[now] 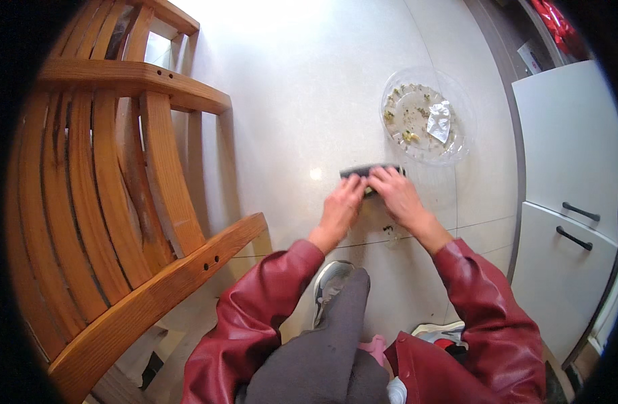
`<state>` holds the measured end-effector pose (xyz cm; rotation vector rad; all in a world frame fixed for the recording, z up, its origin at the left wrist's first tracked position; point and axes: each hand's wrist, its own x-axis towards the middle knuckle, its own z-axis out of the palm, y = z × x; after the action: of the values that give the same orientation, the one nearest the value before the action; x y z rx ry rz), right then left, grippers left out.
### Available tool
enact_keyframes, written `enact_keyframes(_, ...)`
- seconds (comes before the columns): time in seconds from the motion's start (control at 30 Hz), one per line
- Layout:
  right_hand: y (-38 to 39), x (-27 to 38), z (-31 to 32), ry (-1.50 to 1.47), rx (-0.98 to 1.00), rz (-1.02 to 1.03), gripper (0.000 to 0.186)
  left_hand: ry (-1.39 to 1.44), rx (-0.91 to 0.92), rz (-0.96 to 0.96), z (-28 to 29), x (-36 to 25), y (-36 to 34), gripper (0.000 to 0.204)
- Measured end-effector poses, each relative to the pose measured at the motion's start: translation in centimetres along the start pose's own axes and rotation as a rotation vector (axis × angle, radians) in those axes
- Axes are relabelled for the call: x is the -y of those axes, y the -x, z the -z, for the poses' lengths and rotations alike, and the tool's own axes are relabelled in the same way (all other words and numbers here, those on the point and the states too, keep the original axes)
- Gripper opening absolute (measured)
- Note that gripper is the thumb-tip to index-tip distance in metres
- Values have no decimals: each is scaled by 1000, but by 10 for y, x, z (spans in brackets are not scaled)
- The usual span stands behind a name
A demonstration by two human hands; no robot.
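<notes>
A dark, elongated thing [352, 172] lies across the fingers of both hands, low over the pale floor. Its kind is blurred by motion, and a bit of yellow-green shows beneath it. My left hand [342, 207] grips it from the left with curled fingers. Close beside, almost touching the left, my right hand [402, 202] has its fingers closed over the right part. Beyond the right hand stands a round clear plastic tray [463, 145] with green and yellow scraps in it. A crumpled white wrapper or tissue [439, 121] rests inside.
On the left is a slatted wooden chair [167, 175], its armrest reaching toward my left arm. White cabinets [564, 249] with black handles line the right side. Small dark crumbs [388, 229] lie on the tiled floor [288, 135]. My shoes [330, 286] are below my hands.
</notes>
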<state>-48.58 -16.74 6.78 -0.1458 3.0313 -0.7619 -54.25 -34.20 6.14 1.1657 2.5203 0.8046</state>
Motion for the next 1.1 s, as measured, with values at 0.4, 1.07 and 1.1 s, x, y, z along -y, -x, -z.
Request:
enact_keyframes(0.4,66,-24,77,-175,-45,-249,40,135,114,-261,-2,-58,-52,34)
enact_keyframes(1.07,142,23,20,18,37,-344,37,-88,339,-421,-43,-57,34,43)
enact_keyframes(1.1,148,30,26,-30,85,-374,37,-52,407,-388,-38,-61,35,39)
